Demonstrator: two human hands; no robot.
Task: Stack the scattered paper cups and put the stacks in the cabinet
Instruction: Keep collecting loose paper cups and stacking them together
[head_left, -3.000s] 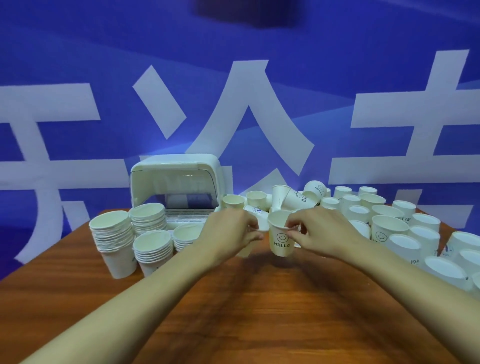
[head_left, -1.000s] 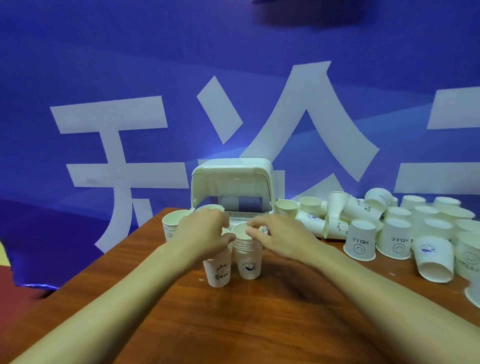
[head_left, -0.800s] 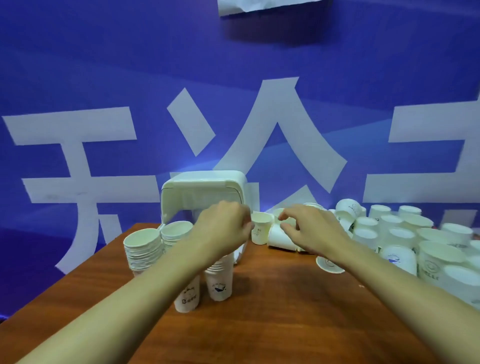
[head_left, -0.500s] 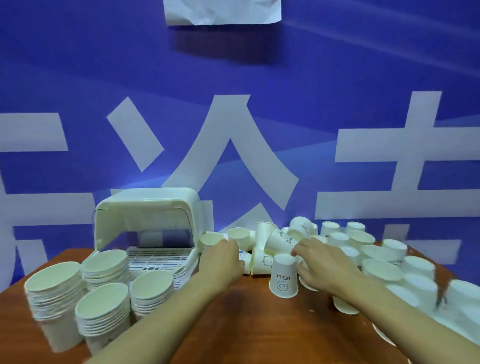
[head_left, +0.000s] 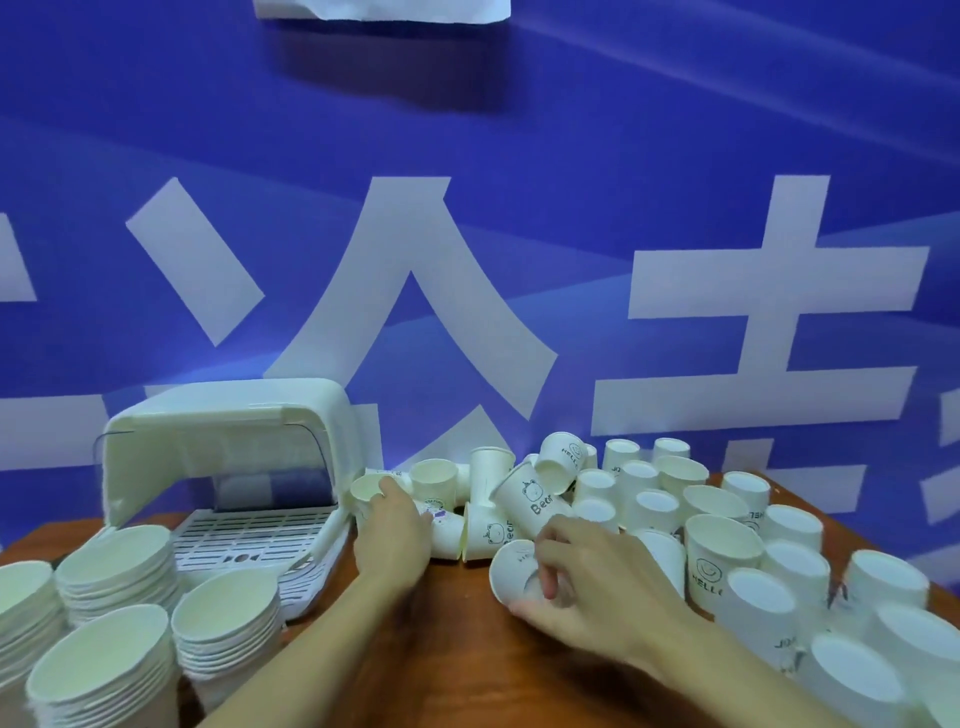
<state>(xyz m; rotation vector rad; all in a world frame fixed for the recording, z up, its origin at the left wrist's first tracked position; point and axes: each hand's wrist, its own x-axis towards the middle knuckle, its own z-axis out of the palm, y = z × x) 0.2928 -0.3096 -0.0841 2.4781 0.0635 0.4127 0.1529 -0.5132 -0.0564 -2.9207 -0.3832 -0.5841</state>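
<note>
Paper cups (head_left: 639, 488) crowd the right side of the table (head_left: 441, 665), some upright, some toppled. Right hand (head_left: 587, 587) pinches a tipped cup (head_left: 514, 566) at its rim, thumb beneath, a finger inside. Left hand (head_left: 392, 535) lays its thumb on the rim of an upright cup (head_left: 366, 491) just beside the open cabinet (head_left: 228, 431); whether its fingers close round it, I cannot tell. Four stacks (head_left: 223, 623) stand at near left, in front of the cabinet.

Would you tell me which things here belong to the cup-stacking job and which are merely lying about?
Job: scattered cups, stacks, open cabinet, left hand holding upright cup, right hand gripping tilted cup.
Just there: blue banner, paper sheet on it.
</note>
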